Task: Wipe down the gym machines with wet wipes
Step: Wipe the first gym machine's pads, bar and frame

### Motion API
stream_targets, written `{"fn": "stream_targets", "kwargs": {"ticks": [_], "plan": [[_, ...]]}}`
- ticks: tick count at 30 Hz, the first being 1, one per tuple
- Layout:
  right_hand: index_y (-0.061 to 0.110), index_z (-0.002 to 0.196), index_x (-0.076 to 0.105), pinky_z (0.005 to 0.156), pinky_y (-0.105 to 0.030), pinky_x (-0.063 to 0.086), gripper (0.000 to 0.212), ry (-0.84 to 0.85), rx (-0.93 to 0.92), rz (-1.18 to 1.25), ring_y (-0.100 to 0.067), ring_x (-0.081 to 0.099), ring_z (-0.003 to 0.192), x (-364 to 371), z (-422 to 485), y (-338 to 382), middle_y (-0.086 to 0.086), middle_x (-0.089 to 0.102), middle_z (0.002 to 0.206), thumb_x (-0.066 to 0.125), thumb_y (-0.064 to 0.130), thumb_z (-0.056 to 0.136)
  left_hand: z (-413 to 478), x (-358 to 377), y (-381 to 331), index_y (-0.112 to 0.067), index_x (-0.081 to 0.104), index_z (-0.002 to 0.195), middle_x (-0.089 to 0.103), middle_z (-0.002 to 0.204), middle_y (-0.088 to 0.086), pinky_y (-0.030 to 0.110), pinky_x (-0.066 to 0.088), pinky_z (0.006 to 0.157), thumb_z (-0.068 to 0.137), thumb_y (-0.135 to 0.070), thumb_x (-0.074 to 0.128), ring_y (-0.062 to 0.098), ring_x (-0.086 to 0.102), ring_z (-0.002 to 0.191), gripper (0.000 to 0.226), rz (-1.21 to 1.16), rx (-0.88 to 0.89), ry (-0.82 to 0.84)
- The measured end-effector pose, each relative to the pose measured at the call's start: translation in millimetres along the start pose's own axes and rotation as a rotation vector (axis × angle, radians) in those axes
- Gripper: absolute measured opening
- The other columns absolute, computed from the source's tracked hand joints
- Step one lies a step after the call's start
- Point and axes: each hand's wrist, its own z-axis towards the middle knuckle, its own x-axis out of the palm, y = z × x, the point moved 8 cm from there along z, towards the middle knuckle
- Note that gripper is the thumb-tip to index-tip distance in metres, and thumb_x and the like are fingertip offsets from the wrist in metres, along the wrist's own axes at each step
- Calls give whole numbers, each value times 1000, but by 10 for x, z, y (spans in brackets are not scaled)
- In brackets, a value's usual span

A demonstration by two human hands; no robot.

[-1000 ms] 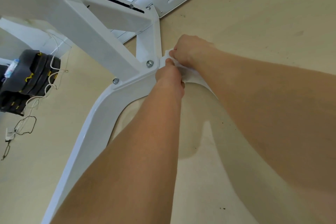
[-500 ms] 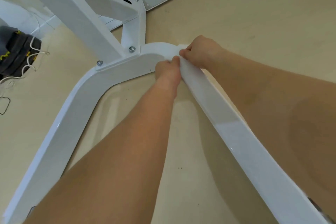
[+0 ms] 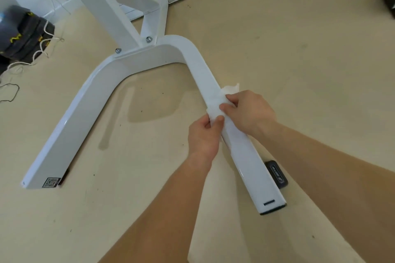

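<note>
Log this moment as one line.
step: wiping leg | wipe: draped over leg | left hand: pinches wipe | right hand: holds wipe

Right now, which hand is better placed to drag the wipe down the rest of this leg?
Probably the left hand: it pinches the wipe at its near edge, closer to the free end of the leg. The right hand holds it farther up.
</note>
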Motion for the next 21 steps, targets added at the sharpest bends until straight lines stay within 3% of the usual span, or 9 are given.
{"fn": "stream_targets", "kwargs": {"ticks": [3, 7, 11, 14, 17, 21], "plan": [[31, 104, 69, 75, -36, 56, 20, -1, 34, -10, -22, 66, 85, 4, -470, -232, 4, 70, 88, 55, 43, 98, -429, 55, 117, -20, 75, 93, 76, 84, -4, 30, 55, 75, 97, -27, 64, 12, 70, 80, 14, 39, -29, -21], [31, 120, 69, 84, -35, 55, 25, -63, 67, 61, -21, 67, 98, -39, -932, -426, 5, 73, 108, 61, 36, 97, -847, 13, 98, -26, 68, 71, 65, 63, -11, 11, 38, 52, 93, -26, 69, -2, 55, 53, 22, 218, -17, -155], [30, 106, 70, 78, -32, 54, 14, -94, 85, 96, -20, 67, 92, -258, -1133, -466, 7, 73, 100, 64, 28, 93, -1125, -109, -135, -33, 65, 77, 67, 76, -18, 4, 40, 56, 91, -25, 72, -2, 63, 71, 18, 201, -35, -273], [29, 100, 70, 78, -32, 55, 12, -80, 45, 162, -18, 67, 88, -563, -1185, -314, 8, 71, 93, 65, 24, 91, -1265, -55, -440, -28, 68, 91, 66, 82, -17, 3, 40, 58, 92, -24, 71, -4, 62, 75, 5, 236, 20, -224], [29, 107, 71, 77, -33, 56, 18, -104, -14, 194, -17, 67, 86, -940, -1338, -49, 7, 71, 95, 62, 21, 94, -1410, -23, -850, -25, 71, 94, 68, 83, -14, 12, 43, 63, 93, -23, 68, -1, 63, 75, 4, 263, 112, -172], [27, 127, 65, 70, -24, 49, 32, -102, -90, 247, -14, 66, 91, -1321, -1595, 184, 8, 70, 105, 56, 23, 96, -1547, 57, -1276, -30, 74, 93, 70, 87, -16, 21, 50, 73, 92, -26, 68, 3, 66, 84, 7, 236, 204, -100]]}}
